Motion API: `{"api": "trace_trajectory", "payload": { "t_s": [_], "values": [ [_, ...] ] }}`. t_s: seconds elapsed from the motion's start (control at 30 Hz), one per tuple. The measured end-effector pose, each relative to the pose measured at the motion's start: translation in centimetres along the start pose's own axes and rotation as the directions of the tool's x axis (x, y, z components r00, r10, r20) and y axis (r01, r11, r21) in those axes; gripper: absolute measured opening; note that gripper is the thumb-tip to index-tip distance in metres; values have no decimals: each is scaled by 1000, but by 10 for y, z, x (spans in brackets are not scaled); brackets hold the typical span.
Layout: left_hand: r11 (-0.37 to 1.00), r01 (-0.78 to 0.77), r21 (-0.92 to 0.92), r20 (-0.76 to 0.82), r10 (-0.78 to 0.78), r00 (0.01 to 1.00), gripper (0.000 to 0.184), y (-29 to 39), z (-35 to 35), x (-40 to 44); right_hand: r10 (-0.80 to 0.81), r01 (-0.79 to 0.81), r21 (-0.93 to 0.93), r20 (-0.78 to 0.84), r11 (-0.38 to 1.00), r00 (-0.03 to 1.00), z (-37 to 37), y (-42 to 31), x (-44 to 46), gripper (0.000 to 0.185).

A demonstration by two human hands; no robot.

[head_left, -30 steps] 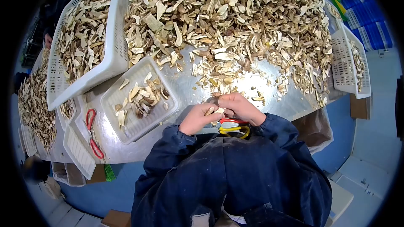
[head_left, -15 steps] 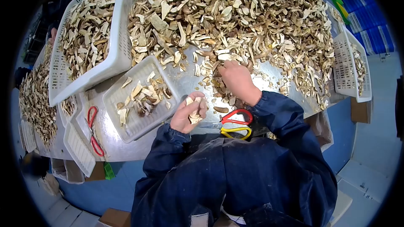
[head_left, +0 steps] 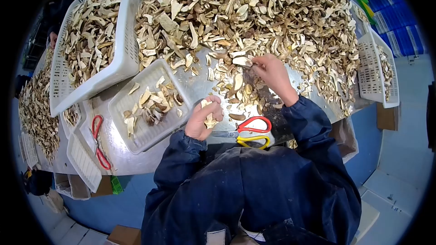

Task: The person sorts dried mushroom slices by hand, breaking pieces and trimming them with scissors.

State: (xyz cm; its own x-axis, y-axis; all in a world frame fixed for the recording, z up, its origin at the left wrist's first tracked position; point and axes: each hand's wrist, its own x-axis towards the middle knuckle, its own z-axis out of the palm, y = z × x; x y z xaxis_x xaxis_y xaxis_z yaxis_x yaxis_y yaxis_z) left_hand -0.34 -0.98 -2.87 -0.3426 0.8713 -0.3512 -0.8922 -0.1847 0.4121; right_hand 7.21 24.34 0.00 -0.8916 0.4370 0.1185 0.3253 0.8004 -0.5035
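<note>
Dried mushroom slices lie in my left hand, whose fingers are curled round them above the table's near edge. My right hand pinches the end of a pale mushroom slice between thumb and fingers, at the front of the big heap of dried slices. Loose slices and crumbs lie below that hand. Scissors with one red and one yellow handle rest in front of my body, blades pointing left. Left of my left hand stands a shallow white tray with some slices in it.
A tall white basket full of slices leans at the left. Red-handled scissors and a tilted white tray lie beyond the shallow tray. Another white basket stands at the right edge. A person's hand shows at far left.
My right hand has moved up and right from the crumbs and now pinches a pale slice. My left hand stays nearly in place, still holding slices.
</note>
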Motion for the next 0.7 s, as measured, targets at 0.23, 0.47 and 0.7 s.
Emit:
{"api": "trace_trajectory", "payload": {
  "t_s": [0.23,0.47,0.7],
  "values": [
    [1000,-14,-16,-64,13,998,11,-3,-2,-5,-374,385,-67,127,921,919,23,-14,-17,21],
    [998,-52,23,-114,54,992,19,-5,-5,-4,-248,213,185,198,959,948,25,-12,-4,15],
    [984,-125,127,-85,137,987,29,-19,15,14,65,-481,708,528,516,847,7,-42,-32,22]
  ]
}}
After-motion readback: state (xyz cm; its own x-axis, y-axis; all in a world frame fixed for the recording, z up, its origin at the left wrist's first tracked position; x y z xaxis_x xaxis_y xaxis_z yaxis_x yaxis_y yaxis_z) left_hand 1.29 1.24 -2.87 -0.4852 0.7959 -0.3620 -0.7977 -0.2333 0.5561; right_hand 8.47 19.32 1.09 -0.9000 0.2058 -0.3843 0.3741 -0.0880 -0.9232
